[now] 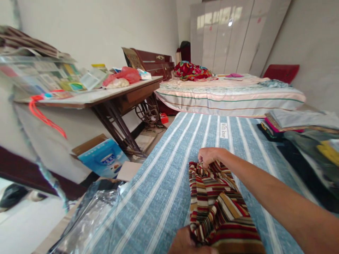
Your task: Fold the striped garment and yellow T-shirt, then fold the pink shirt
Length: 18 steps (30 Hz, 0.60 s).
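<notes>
bunching between right fingers (203, 159) and left fingers (185, 238), striped cloth (217, 208)

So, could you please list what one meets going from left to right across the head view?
Orange-red cord, blue carton, spoked treadle wheel, multicolour striped cloth, folded grey garment.

A red plastic bag (129, 74) lies on the table (106, 93).

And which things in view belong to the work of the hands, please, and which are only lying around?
In the work:
striped cloth, gripped by the right hand and left hand
blue-striped cover beneath it
perhaps the clothes pile

Seemingly just lying around:
blue box
clear plastic
red bag
floral bundle
</notes>
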### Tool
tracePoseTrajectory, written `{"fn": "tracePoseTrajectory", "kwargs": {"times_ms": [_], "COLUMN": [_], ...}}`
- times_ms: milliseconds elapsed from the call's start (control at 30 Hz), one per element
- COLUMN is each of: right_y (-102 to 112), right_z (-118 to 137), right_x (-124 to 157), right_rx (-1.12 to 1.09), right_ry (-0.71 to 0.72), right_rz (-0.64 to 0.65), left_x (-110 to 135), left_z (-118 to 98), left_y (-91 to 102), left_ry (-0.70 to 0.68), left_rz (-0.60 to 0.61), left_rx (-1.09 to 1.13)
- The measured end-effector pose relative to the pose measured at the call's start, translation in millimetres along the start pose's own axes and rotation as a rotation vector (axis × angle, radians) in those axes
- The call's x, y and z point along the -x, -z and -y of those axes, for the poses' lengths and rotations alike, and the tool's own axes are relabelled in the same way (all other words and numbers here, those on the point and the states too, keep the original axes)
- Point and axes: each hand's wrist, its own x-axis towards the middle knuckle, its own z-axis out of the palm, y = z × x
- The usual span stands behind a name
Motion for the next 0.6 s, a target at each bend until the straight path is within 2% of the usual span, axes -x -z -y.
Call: {"fn": "tracePoseTrajectory", "kwargs": {"times_ms": [200,333,400,500,600], "right_y": [-7,-4,-1,-1,-17], "right_z": [-5,-3,-2,2,11], "right_x": [14,42,64,111,164], "right_rx": [-0.12,-0.253,-0.334,-0.465,-0.847], "right_ry": [0.051,0.018,-0.032,-0.123,-0.163], "right_rz": [-0.128,-0.26,-0.359,-0.511,-0.654], "left_x": [-2,2,9,22,27], "left_z": [-5,-15,-31,-73,-125], "left_y": [-7.1,-2.8,4.8,23.6,47.5], "left_ry": [-0.064,0.012,0.063,0.103,0.149], "left_rz": [-0.073,-0.163,-0.177,-0.083,-0.034], "left_rx": [-0.046,-0.001,0.008,-0.074,-0.35]}}
